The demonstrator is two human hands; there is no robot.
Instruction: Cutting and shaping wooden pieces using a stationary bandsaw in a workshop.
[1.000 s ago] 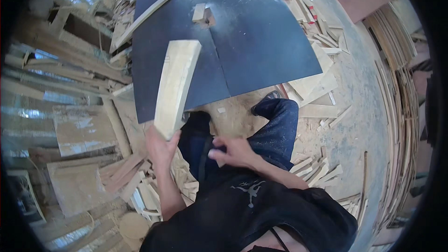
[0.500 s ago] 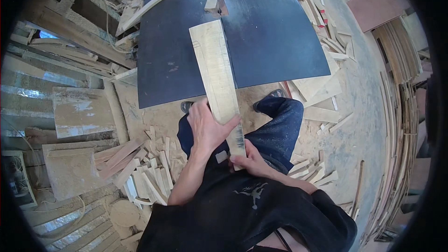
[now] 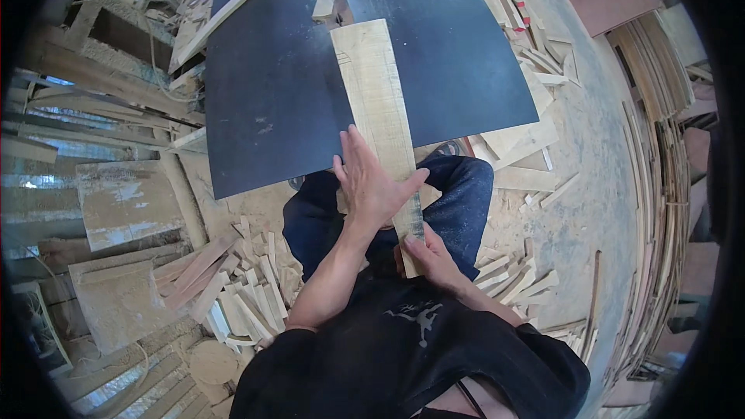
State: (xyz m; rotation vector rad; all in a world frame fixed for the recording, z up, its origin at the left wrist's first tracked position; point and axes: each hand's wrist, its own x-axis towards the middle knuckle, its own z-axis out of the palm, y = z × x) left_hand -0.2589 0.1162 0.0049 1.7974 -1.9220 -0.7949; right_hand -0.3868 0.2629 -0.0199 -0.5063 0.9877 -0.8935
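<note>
A woodworking shop: offcuts [image 3: 240, 295] litter the sawdust floor [image 3: 590, 163], with stacked strips [image 3: 660, 70] beside a dark worktable [image 3: 272, 93].

Left hand [image 3: 371, 182] lies flat over the plank [image 3: 378, 101] at frame centre, hiding that stretch of the wood. Right hand [image 3: 431, 257] covers the plank's near end; can't tell how the end is cut. Dark table [image 3: 272, 93]: far edge cut off by the top of the frame, legs hidden under the top. Small wood block [image 3: 324, 4] at upper centre, what sits just right of it is too small to tell. Scrap pile [image 3: 233, 287] at lower left, pieces overlap, blurred toward the rim. Stacked strips [image 3: 660, 77] at right smear into the dark fisheye border.
</note>
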